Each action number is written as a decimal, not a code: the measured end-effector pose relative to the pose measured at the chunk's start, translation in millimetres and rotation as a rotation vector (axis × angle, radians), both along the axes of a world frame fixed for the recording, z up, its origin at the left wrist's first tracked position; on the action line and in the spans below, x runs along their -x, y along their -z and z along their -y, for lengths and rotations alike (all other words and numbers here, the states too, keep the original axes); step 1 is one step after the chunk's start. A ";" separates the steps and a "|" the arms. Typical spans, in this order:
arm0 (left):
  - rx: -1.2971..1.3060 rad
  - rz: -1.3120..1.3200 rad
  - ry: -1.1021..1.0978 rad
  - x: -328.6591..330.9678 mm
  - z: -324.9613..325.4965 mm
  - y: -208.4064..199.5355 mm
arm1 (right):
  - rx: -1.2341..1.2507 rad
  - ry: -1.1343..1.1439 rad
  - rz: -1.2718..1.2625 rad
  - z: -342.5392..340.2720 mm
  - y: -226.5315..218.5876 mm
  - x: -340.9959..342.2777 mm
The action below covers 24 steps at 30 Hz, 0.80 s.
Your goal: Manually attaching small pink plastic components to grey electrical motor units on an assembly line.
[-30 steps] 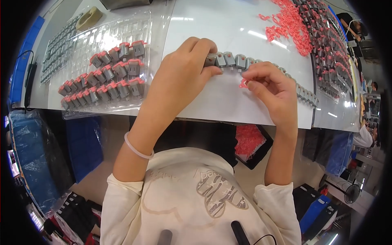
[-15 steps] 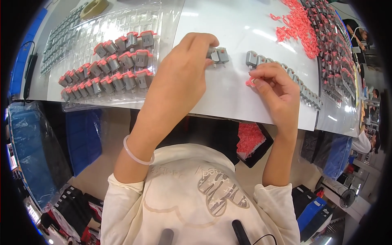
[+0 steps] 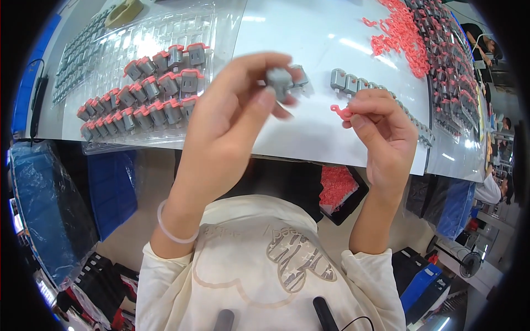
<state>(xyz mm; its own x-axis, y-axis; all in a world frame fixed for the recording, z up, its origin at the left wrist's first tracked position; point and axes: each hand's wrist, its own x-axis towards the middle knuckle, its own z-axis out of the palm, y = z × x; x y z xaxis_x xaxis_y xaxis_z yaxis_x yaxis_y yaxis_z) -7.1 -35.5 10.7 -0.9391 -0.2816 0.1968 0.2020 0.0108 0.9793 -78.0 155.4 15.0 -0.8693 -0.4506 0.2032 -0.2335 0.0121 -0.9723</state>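
Note:
My left hand [image 3: 223,124] holds a small grey electric motor [image 3: 280,80] between thumb and fingers, raised off the white table and smeared by motion. Just behind it another grey motor [image 3: 300,75] stands on the table, partly hidden by my fingers. My right hand [image 3: 388,132] pinches a pink plastic clip [image 3: 340,112] between thumb and forefinger, its looped end sticking out toward the left. Behind that hand runs a slanting row of bare grey motors [image 3: 338,79]. To the left, a clear plastic tray [image 3: 165,33] carries several rows of motors [image 3: 150,87] fitted with pink clips.
A heap of loose pink clips [image 3: 400,41] lies at the back right, beside stacked trays of motors [image 3: 450,71]. A tape roll [image 3: 123,13] sits at the far left. Below the table edge, a black box [image 3: 353,201] holds more pink pieces.
My left hand has picked up a motor from the table and turned, palm now showing. My right hand has moved slightly right and nearer, with more of the pink clip visible.

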 end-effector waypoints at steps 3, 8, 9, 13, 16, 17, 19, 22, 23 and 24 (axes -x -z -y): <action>-0.538 0.101 0.259 -14.6 -7.4 -2.7 | 0.156 -0.054 0.067 9.7 -6.4 -7.1; -0.529 0.027 0.286 -35.8 -13.2 9.8 | 0.241 -0.082 -0.024 19.8 -14.6 -19.1; -0.481 0.018 0.206 -38.0 -16.8 10.3 | 0.251 -0.126 -0.013 19.8 -16.8 -25.0; -0.303 -0.111 0.134 -38.0 -17.9 17.9 | 0.046 -0.121 -0.130 29.9 -19.4 -41.7; -0.217 -0.090 0.151 -42.5 -15.0 16.9 | -0.054 -0.053 -0.271 31.6 -18.5 -45.3; -0.320 -0.081 0.182 -43.0 -15.3 15.0 | -0.112 -0.048 -0.362 30.9 -19.5 -45.4; -0.426 -0.069 0.214 -44.1 -17.8 9.7 | -0.157 -0.066 -0.353 27.4 -23.8 -41.5; -0.415 0.052 0.068 -43.5 -24.7 2.8 | -0.188 -0.120 -0.309 19.7 -27.0 -38.8; -0.399 0.062 0.103 -43.9 -24.3 2.7 | -0.175 -0.155 -0.273 17.3 -27.9 -38.5; -0.382 0.072 0.135 -44.1 -23.2 3.0 | -0.176 -0.157 -0.274 16.0 -28.0 -37.3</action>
<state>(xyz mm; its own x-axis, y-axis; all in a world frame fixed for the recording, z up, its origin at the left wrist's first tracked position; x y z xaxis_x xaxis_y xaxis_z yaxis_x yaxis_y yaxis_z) 37.0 -12.3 7.7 -0.9801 -0.1952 0.0348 0.1079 -0.3778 0.9196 -40.7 139.4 43.0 -0.7107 -0.6232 0.3264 -0.4972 0.1166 -0.8598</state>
